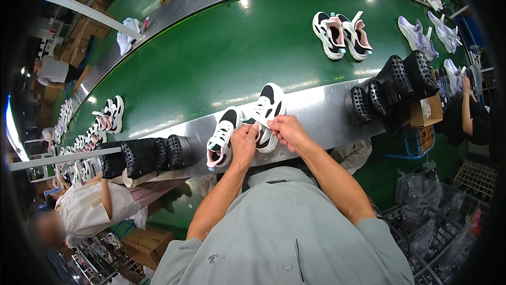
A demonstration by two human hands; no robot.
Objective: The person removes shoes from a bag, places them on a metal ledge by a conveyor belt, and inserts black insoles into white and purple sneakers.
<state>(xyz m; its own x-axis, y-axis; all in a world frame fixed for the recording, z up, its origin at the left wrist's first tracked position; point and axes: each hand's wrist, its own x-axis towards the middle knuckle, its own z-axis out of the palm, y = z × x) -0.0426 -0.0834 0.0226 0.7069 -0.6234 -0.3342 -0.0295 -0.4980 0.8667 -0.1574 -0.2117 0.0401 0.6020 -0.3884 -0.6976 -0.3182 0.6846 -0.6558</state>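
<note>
Two white-and-black sneakers lie side by side on the metal ledge in front of me. The right sneaker [272, 100] is between my hands, its toe pointing away. My right hand [289, 131] pinches the end of a white strap [260, 118] that crosses this sneaker. With closed fingers, my left hand [244, 145] grips the same sneaker at its left side near the opening; the fingertips are partly hidden. Just left of that hand is the other sneaker [223, 133], with a pink lining and untouched.
Beyond the metal ledge [311, 107] runs a green conveyor belt [211, 58]. Another sneaker pair [342, 36] sits on it at far right. Black studded blocks [396, 79] stand right, similar black blocks [145, 157] left. People work at both sides; one wears a white shirt [87, 206].
</note>
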